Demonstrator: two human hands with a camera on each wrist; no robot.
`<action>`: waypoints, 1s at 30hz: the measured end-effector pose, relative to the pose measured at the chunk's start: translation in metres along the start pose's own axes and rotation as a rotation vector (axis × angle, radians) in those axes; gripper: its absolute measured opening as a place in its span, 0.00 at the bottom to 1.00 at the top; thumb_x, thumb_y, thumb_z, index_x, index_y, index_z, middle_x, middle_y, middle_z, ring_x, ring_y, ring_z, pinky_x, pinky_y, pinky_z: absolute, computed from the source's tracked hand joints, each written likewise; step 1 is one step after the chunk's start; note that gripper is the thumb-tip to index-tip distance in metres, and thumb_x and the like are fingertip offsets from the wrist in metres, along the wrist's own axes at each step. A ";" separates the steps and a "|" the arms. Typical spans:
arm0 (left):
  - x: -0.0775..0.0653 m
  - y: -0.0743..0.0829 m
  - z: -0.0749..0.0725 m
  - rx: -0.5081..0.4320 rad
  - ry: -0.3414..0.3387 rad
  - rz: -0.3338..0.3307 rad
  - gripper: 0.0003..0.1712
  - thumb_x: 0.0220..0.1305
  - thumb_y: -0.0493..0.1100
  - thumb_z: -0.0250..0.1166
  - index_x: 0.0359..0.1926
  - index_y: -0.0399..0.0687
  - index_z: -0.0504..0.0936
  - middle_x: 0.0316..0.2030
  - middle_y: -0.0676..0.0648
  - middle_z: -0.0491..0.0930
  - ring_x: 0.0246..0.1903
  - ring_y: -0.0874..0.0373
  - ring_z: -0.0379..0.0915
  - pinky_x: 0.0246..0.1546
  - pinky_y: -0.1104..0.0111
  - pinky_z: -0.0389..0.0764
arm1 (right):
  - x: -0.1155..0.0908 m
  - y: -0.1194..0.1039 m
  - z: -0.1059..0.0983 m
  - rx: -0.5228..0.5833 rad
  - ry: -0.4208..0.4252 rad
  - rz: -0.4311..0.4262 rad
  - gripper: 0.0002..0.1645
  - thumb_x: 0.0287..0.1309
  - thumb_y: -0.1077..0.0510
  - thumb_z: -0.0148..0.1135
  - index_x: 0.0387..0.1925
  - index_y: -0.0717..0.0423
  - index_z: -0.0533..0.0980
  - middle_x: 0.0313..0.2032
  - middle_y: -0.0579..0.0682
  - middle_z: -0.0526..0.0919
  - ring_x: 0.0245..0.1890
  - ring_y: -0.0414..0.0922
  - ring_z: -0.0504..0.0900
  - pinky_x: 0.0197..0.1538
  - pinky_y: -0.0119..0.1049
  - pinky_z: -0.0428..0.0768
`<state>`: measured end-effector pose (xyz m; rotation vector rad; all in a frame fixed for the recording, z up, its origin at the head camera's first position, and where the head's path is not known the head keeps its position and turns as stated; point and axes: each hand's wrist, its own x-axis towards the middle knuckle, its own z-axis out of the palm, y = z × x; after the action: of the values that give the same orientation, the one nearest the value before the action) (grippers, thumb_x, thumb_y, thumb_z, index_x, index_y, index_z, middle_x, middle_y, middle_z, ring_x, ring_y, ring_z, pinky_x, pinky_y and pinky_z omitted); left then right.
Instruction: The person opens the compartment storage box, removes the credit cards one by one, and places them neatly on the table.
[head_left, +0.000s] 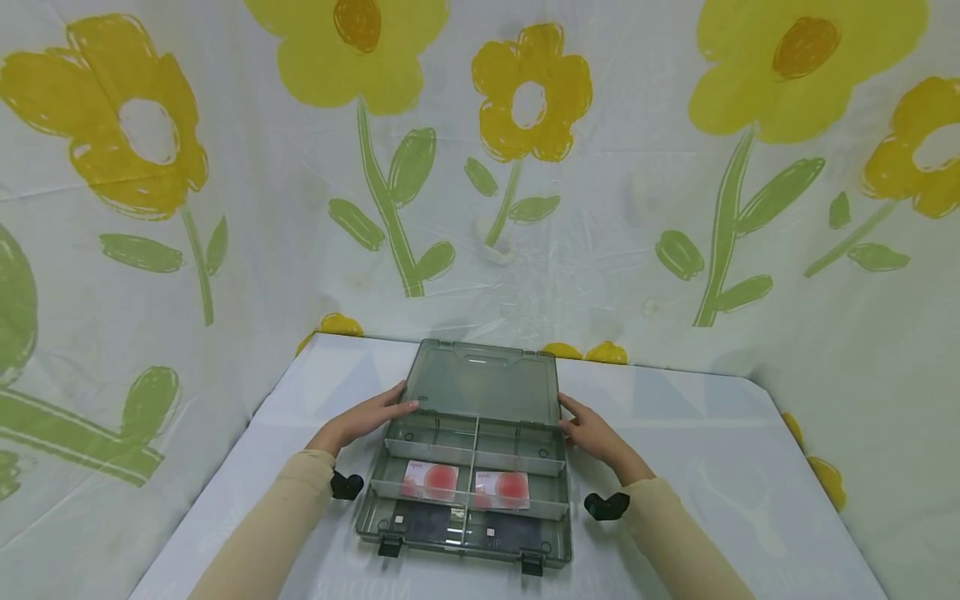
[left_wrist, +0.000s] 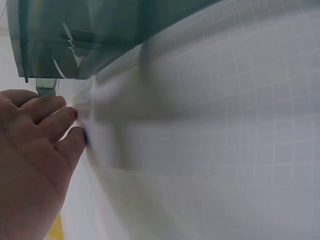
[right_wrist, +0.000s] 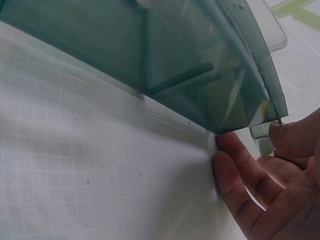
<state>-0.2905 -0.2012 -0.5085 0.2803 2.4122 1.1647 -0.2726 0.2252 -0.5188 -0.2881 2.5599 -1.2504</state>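
Note:
A dark translucent green compartment box [head_left: 474, 437] sits on the table, its lid [head_left: 483, 379] folded back toward the wall. Two white cards with red circles, a left card [head_left: 431, 481] and a right card [head_left: 502, 490], lie in the middle row. Two dark cards, one a VIP card [head_left: 502, 531], fill the front row. My left hand [head_left: 369, 417] rests with extended fingers at the lid's left edge near the hinge. On the opposite side, my right hand [head_left: 595, 431] touches the lid's right edge with loosely bent fingers. In the right wrist view, its thumb is right at the box corner.
Two black latches, a left latch [head_left: 390, 546] and a right latch [head_left: 532, 564], hang off the box's front edge. A white cloth [head_left: 705, 467] covers the table. Behind it hangs a flower-printed curtain [head_left: 600, 250].

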 end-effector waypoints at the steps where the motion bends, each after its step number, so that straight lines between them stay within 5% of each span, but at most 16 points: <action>1: -0.001 0.000 0.000 -0.003 -0.002 0.001 0.55 0.71 0.71 0.52 0.82 0.46 0.40 0.80 0.37 0.40 0.78 0.35 0.35 0.72 0.35 0.45 | 0.000 0.000 0.000 0.004 0.002 0.003 0.35 0.75 0.64 0.51 0.77 0.70 0.53 0.75 0.70 0.57 0.51 0.57 0.83 0.49 0.50 0.83; 12: -0.006 -0.004 0.001 -0.019 0.025 0.040 0.51 0.73 0.66 0.53 0.82 0.46 0.43 0.80 0.37 0.43 0.78 0.35 0.37 0.73 0.37 0.46 | -0.006 0.000 0.000 0.052 0.033 -0.009 0.33 0.75 0.65 0.51 0.75 0.69 0.56 0.66 0.71 0.70 0.58 0.63 0.79 0.47 0.48 0.85; 30: -0.027 -0.018 0.010 -0.019 0.064 0.089 0.45 0.75 0.58 0.57 0.81 0.44 0.50 0.79 0.36 0.50 0.77 0.36 0.46 0.72 0.40 0.53 | -0.027 -0.005 -0.006 -0.085 0.110 -0.079 0.22 0.74 0.63 0.55 0.65 0.66 0.73 0.52 0.60 0.83 0.42 0.49 0.86 0.41 0.40 0.85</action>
<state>-0.2619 -0.2157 -0.5198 0.3525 2.4644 1.2529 -0.2487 0.2347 -0.5076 -0.3509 2.7242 -1.2186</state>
